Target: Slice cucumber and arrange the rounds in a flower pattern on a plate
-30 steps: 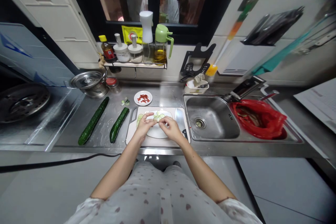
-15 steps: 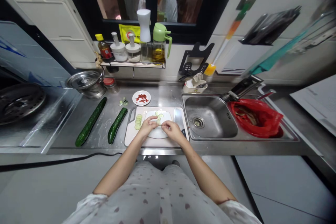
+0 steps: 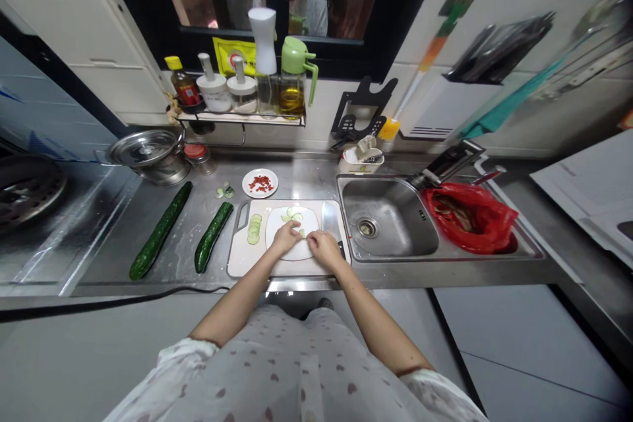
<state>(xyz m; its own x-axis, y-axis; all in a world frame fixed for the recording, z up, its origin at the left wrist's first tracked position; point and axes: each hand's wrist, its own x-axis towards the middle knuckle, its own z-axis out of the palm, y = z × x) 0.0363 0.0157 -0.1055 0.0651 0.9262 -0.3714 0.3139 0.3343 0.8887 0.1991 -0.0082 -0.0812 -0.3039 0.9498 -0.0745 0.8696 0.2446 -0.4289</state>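
Over a white plate (image 3: 271, 227), my left hand (image 3: 287, 239) pinches a thin cucumber slice (image 3: 302, 234). Closed fingertips of my right hand (image 3: 324, 248) meet the slice's other edge. Several pale slices (image 3: 293, 213) lie on the plate beyond my fingers. The plate rests on a cutting board (image 3: 240, 264), where a row of overlapping cucumber slices (image 3: 254, 229) lies on the left. At the board's right side is a knife (image 3: 329, 217), its dark handle partly hidden by my right hand.
Left of the board lie a cut cucumber (image 3: 213, 237) and a longer cucumber (image 3: 162, 231). Behind it are a small plate of chopped red pieces (image 3: 260, 183) and cucumber ends (image 3: 225, 191). To the right is a sink (image 3: 395, 217) with a red bag (image 3: 475, 224).
My left hand has lowered slightly with the slice and its fingers have drawn closer together. My right hand stays beside it. The whole view has shifted a little.
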